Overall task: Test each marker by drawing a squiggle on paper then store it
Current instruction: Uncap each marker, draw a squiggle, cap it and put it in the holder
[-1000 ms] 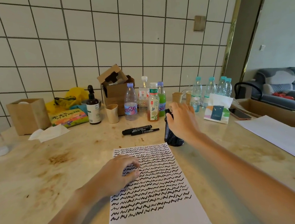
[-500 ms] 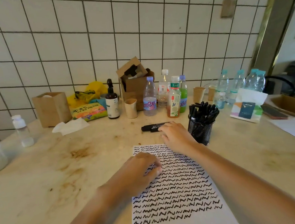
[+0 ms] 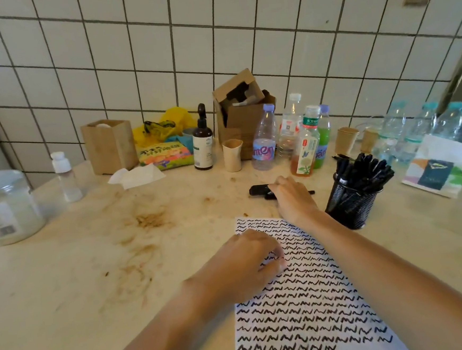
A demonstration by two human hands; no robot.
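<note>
A white paper [image 3: 303,301] covered with rows of black squiggles lies on the table in front of me. My left hand [image 3: 245,265] rests on its upper left part with fingers loosely bent, holding nothing. Two black markers [image 3: 258,191] lie side by side just beyond the paper. My right hand [image 3: 292,197] lies over them, its fingers bent down round a marker; the middle of both markers is hidden under it. A black mesh cup [image 3: 351,204] packed with several black markers stands to the right of that hand.
Bottles [image 3: 305,147], a paper cup [image 3: 233,154], a dark pump bottle [image 3: 202,144] and cardboard boxes [image 3: 241,113] line the tiled wall behind. A wooden box [image 3: 110,145], tissues [image 3: 138,176] and a clear jar [image 3: 5,206] are at the left, a tissue pack [image 3: 439,169] at the right.
My right hand left the mesh cup, moved left and came down onto the two loose markers. The view has swung left. My left hand stayed on the paper.
</note>
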